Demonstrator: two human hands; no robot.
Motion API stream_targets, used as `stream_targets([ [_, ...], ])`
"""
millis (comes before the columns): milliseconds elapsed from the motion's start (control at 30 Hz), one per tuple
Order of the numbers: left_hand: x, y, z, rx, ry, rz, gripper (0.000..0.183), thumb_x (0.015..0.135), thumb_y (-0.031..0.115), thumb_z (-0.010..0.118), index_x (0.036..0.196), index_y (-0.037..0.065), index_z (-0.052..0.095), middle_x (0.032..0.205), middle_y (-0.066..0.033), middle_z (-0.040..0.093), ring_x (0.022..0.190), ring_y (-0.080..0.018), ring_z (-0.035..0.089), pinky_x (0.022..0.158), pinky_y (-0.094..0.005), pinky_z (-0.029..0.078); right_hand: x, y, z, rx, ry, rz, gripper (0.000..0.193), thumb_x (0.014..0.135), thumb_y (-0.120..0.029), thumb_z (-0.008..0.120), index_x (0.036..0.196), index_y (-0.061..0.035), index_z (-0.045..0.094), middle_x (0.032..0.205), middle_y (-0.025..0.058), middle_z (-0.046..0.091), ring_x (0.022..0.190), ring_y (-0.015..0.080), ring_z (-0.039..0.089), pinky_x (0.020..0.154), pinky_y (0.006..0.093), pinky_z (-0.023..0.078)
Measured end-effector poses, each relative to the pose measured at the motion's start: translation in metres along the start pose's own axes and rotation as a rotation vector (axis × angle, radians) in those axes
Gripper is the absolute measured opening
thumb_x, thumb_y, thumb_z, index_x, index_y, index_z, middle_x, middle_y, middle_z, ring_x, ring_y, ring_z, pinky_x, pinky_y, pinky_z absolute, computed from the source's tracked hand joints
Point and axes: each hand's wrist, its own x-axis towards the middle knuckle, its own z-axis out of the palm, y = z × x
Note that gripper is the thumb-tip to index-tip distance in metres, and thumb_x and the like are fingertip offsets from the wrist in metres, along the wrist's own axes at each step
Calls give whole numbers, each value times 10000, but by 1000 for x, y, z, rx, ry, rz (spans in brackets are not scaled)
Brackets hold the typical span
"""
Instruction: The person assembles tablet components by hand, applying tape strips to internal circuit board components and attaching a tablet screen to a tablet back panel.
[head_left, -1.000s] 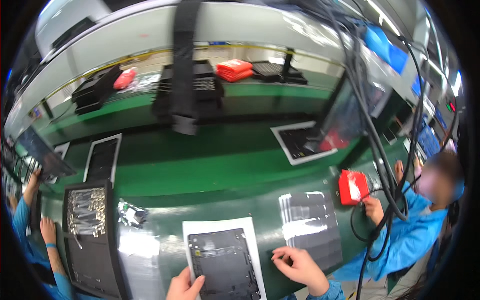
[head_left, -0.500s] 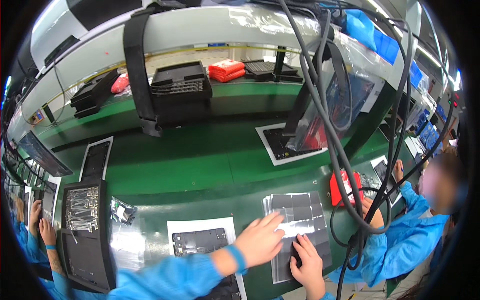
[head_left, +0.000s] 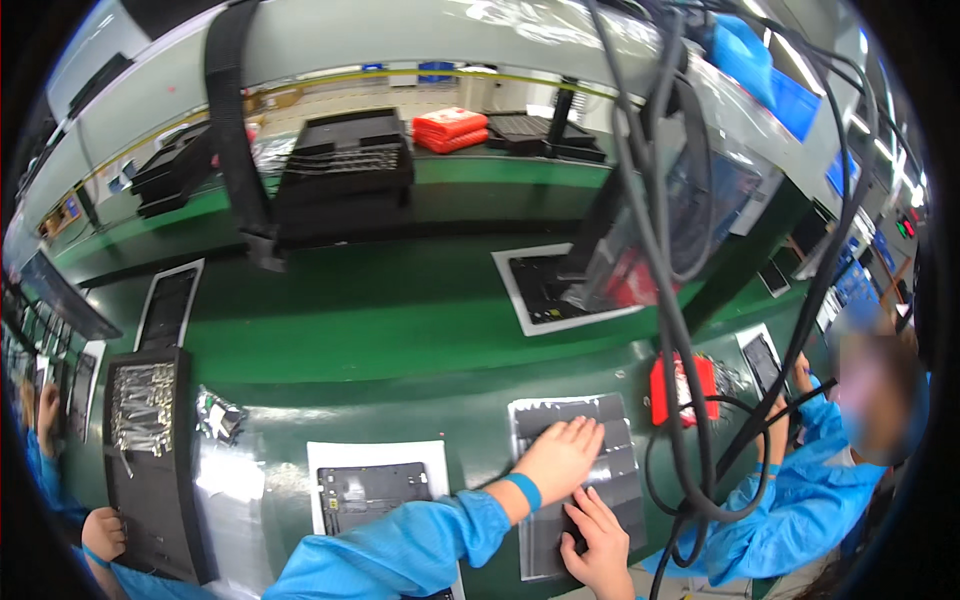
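A stack of clear sheets (head_left: 622, 470) carrying rows of dark grey rectangular pieces lies on the green bench, right of centre. Across its upper middle rests my left hand (head_left: 562, 455), fingers stretched out and lying flat. My right hand (head_left: 600, 548) is just below, on the lower part of the stack, with its fingertips on the sheets and the thumb held apart. The fingers of both hands look extended; whether a thin piece is under them cannot be made out. Partly beneath my left forearm is a black flat device housing (head_left: 370, 490) on white paper (head_left: 428, 456).
Left stands a black tray (head_left: 184, 420) of metal parts, a co-worker's hand (head_left: 103, 535) at its edge. Nearby lies a small parts bag (head_left: 218, 415). Thick grey cables (head_left: 672, 320) hang in front at right, beside a red packet (head_left: 682, 388) and another co-worker (head_left: 780, 510).
My left hand has moved right across the sheets, its fingers now flatter. My right hand stays on the lower part. The view has shifted slightly. At left, a co-worker's hand has come to the tray.
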Motion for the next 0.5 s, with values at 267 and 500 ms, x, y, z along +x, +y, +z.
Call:
stream_targets([
  [267, 2, 2, 23, 46, 143, -77, 523, 666, 282, 741, 1064, -14, 572, 941, -117, 629, 897, -275, 642, 756, -371, 504, 8, -21, 1, -86, -133, -144, 415, 857, -191, 650, 1220, 9, 649, 1252, 227, 642, 1185, 358, 610, 1007, 423, 479],
  [500, 25, 23, 15, 20, 260, -76, 145, 778, 218, 591, 698, 110, 646, 654, -46, 624, 630, -224, 659, 547, -377, 481, 7, -7, -1, -52, 42, -470, 377, 813, -60, 629, 1165, 74, 662, 1191, 332, 631, 1126, 443, 625, 958, 433, 519],
])
